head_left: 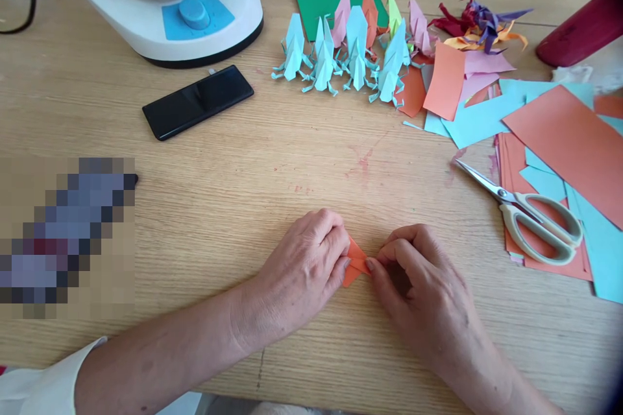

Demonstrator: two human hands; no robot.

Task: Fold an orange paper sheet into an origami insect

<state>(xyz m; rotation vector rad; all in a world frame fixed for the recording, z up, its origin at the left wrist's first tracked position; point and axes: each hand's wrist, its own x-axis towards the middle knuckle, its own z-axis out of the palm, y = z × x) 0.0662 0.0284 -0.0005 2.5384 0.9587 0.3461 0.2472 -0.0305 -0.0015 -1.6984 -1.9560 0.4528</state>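
Between my two hands is a small piece of folded orange paper (357,262), partly covered by my fingers. My left hand (311,259) grips its left side, with the thumb along the near face and the other fingers curled. At the paper's right tip, my right hand (423,285) pinches it between thumb and index finger. Both hands are low over the wooden table (219,220), near its front edge. Scissors (525,214) with pale handles lie to the right, resting on orange paper sheets, with their blades pointing up and left.
Several folded light-blue paper figures (357,48) stand at the back, with pink, orange and green ones behind. Loose coloured paper (569,142) is heaped at right. A black phone (198,102) lies near the white fan base (209,19). A dark red cylinder (584,23) is far right.
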